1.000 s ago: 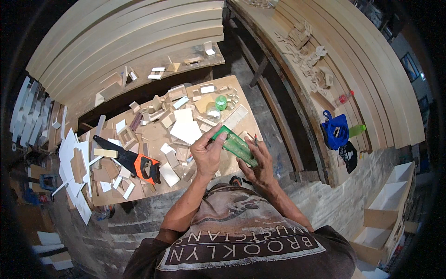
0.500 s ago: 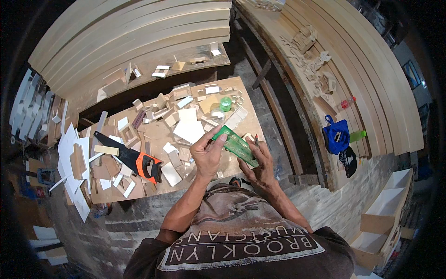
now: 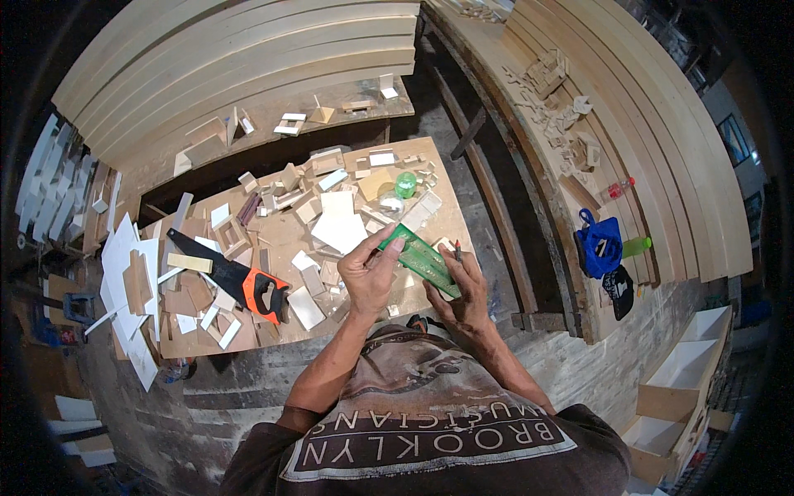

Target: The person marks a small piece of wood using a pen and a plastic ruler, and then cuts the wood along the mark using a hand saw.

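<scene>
Both hands grip a green, see-through plastic piece (image 3: 424,259) held at a slant over the worktable's front right part. My left hand (image 3: 371,277) is closed on its upper left end, thumb on top. My right hand (image 3: 461,293) is closed round its right end, with a slim pencil-like stick (image 3: 457,250) standing up among the fingers. Beyond them on the plywood table (image 3: 440,217) lie a green round plastic item (image 3: 405,185), a white sheet (image 3: 337,232) and several small wood offcuts (image 3: 308,208). A black handsaw with an orange handle (image 3: 261,294) lies to the left.
White boards (image 3: 132,331) overhang the table's left end. A right-hand bench (image 3: 550,207) carries wood scraps (image 3: 546,74), a blue bag (image 3: 601,248), a black cap (image 3: 620,291) and bottles (image 3: 635,246). Long planks (image 3: 231,50) are stacked at the back. Open boxes (image 3: 686,355) stand lower right.
The view has shifted slightly, so the table and benches sit a little further right and lower. Both hands keep almost the same grip and place on the green piece.
</scene>
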